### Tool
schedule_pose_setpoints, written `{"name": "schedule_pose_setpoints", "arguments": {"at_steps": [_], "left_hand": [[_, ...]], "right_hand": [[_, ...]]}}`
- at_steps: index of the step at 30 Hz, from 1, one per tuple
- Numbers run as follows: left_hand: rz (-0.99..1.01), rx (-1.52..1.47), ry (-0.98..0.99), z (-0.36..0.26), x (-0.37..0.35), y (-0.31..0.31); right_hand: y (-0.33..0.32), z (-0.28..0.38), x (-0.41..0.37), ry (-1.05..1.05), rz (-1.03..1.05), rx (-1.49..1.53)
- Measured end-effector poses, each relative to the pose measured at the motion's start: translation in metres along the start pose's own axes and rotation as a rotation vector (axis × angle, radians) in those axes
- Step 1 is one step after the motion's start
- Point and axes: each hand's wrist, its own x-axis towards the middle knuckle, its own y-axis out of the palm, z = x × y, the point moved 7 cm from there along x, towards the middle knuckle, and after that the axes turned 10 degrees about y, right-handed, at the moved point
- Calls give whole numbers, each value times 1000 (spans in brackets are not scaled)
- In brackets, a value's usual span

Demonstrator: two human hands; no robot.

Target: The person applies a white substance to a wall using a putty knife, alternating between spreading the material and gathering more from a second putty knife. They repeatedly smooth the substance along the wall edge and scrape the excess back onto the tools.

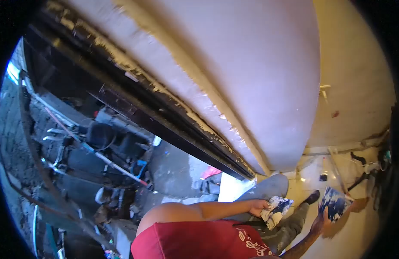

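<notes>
My left hand (257, 208) is closed around the edge of a flat, squarish putty blade (277, 210), its face blotched with dark blue and white smears. Further right, my right hand (322, 221) grips a second putty blade (333, 203), also dark blue and caked with white. The two blades are apart, and both are held low in front of my red shirt (195, 239). Neither touches the pale plastered wall (251, 64).
A dark frame (160, 125) with chipped edges runs diagonally beside the wall. Left of it lie chairs (100, 134), a long pole (117, 166) and clutter. A small black object (323, 177) lies on the pale floor (309, 172); dark tools crowd the right edge.
</notes>
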Motion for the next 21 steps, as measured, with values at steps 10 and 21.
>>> {"name": "schedule_pose_setpoints", "arguments": {"at_steps": [10, 21], "left_hand": [[221, 73, 86, -9, -40, 25], [231, 32, 38, -23, -75, 19]], "right_hand": [[289, 137, -69, -781, -245, -136], [447, 177, -125, -1280, 222, -340]]}}
